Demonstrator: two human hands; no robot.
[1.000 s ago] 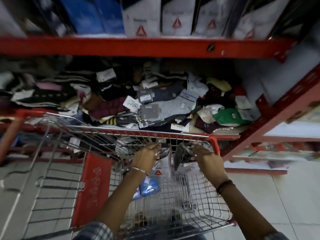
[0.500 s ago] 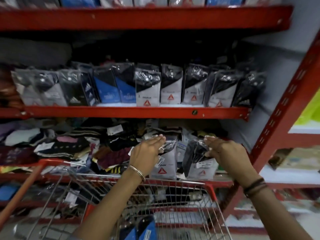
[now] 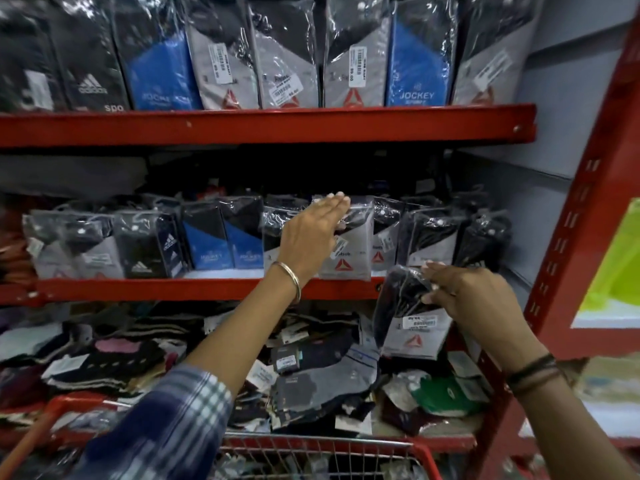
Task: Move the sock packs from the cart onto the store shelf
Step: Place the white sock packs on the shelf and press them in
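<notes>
Notably, my left hand [image 3: 311,233] pinched a grey pack [image 3: 346,252] mid-frame, my right hand [image 3: 464,289] gripped a dark pack [image 3: 405,306]; neighbouring packs risked toppling.

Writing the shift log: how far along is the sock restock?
Done: the middle shelf already carries a row of packs. In hand: left hand sets a grey pack into the row; right hand holds a dark pack below it. Left: the cart seems to hold more, blurred.

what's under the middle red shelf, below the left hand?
Below the middle shelf, a loose heap of socks lies on the lower shelf. The left hand, the right hand and its sock pack cover parts of it.
</notes>
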